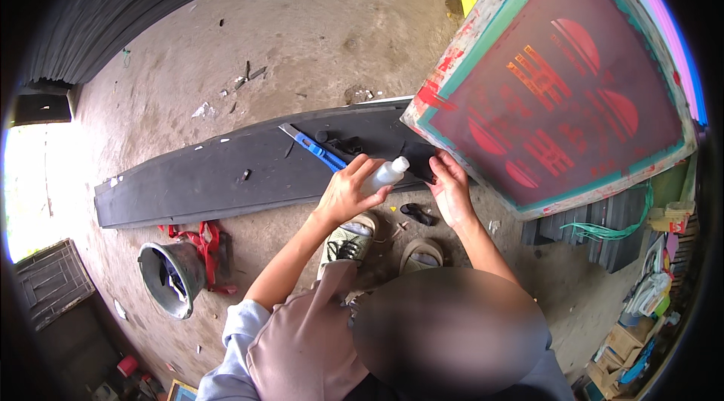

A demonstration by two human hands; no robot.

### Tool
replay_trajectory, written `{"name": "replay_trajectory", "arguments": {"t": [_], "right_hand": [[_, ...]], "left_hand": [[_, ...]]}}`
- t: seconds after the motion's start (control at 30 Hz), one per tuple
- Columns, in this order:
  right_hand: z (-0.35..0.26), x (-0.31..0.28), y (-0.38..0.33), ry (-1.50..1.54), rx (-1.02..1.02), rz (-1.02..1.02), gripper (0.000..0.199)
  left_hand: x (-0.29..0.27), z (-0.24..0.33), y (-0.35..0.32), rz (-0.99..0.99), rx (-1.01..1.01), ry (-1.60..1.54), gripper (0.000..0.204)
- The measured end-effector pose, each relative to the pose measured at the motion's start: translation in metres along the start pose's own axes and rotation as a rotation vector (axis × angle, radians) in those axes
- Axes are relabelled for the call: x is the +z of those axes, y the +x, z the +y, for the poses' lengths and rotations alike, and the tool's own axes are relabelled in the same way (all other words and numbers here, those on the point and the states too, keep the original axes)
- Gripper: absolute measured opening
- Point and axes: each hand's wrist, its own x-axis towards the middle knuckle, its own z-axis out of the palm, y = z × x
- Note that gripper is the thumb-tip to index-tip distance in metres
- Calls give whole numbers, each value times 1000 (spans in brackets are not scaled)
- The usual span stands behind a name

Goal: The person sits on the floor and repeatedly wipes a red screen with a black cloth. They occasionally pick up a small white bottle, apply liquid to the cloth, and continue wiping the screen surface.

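Note:
My left hand [352,188] is wrapped round a small white squeeze bottle [386,175], its tip pointing up and to the right. In my right hand [450,188] is a thin black piece of sheet [418,159], pinched at its right edge close to the bottle's tip. Both hands are over the near edge of a long black board [181,182]. Just beyond my left hand, a blue utility knife [314,148] lies on the board with its blade toward the far left. Small black scraps [347,145] lie beside the knife.
A framed printing screen [554,84] with red markings leans at the right, over stacked dark sheets [588,231]. A grey bucket [172,279] with red straps [207,250] stands at the lower left. A black sandal-like object [418,213] lies near my feet.

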Motion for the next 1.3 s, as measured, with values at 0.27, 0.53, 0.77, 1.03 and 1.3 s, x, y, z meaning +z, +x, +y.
{"name": "replay_trajectory", "arguments": {"t": [0.27,0.53,0.77,1.03,1.3], "right_hand": [[13,-5,-2,-155,49,-7,30],[12,-22,-4,-197,68,127,28],[-127,12,3,-1579,-1374,181,33],[-83,-68,30,-2865,-1042,-356,69],[-105,-32,43,-2776,-972,-101,76]], "left_hand": [[-11,28,12,-35,-23,269,37],[-6,33,19,-41,5,277,36],[5,-17,25,71,-34,-100,37],[19,-31,31,-24,-25,-95,39],[16,-33,34,-29,9,-103,42]]}}
